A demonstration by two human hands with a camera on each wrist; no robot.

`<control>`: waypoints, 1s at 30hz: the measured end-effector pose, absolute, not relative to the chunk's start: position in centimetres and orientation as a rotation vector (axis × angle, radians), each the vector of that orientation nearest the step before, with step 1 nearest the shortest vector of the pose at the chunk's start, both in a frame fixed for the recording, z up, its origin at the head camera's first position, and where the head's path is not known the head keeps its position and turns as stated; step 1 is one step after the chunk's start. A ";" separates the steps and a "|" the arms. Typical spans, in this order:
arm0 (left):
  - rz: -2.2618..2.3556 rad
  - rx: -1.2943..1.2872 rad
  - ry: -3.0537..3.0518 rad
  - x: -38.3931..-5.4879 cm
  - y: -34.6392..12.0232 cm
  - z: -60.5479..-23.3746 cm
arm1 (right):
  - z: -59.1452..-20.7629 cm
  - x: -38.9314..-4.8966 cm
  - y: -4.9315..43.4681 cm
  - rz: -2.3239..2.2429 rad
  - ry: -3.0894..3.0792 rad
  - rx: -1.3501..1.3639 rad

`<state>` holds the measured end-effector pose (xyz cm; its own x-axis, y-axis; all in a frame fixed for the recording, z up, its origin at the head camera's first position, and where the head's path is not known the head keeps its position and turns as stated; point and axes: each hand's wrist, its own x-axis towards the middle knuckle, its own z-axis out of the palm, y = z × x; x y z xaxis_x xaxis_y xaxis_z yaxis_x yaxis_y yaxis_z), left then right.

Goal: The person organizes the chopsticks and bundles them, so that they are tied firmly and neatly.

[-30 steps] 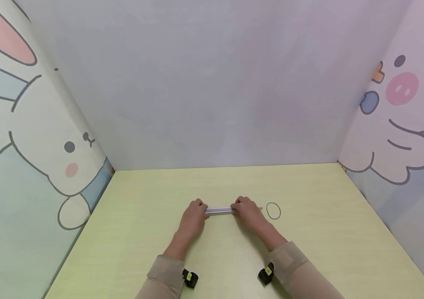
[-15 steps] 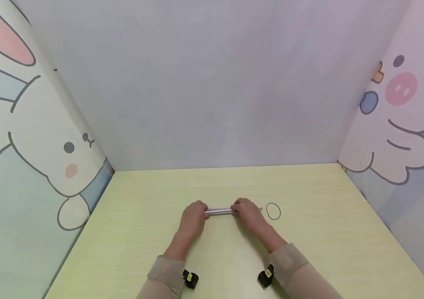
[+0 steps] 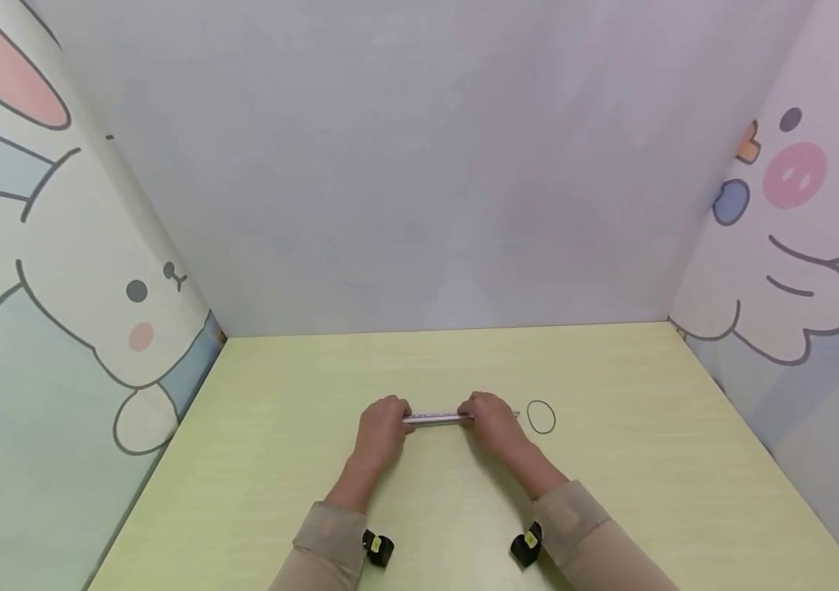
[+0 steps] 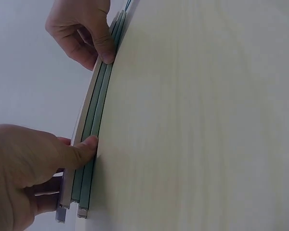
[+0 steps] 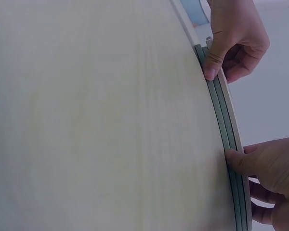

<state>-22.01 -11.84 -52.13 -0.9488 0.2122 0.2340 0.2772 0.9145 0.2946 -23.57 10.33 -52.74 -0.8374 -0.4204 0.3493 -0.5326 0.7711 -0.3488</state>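
No text, label, brand, number or sign can be read in any view.

Before you, the bundle of sticks runs crosswise over the table from your left hand through your right hand, its right end just beside the loop, with 3 walls standing left, right and behind.

Pale yellow, wood-grained table. Behind table: plain grey-lilac wall. Left of table: side wall printed with cartoon rabbit. Right of table: panel with pink-snouted cartoon animal.
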 end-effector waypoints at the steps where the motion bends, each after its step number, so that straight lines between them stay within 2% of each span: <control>1: -0.484 -0.369 -2.875 -22.0 -11.8 -52.1 | -52.7 -23.6 10.3 0.648 -2.716 0.738; 14: -0.501 -0.292 -2.820 -21.9 -11.3 -51.9 | -52.8 -23.8 10.4 0.577 -2.737 0.704; 30: -0.482 -0.305 -2.926 -21.5 -10.9 -51.4 | -52.2 -23.4 10.8 0.509 -2.791 0.877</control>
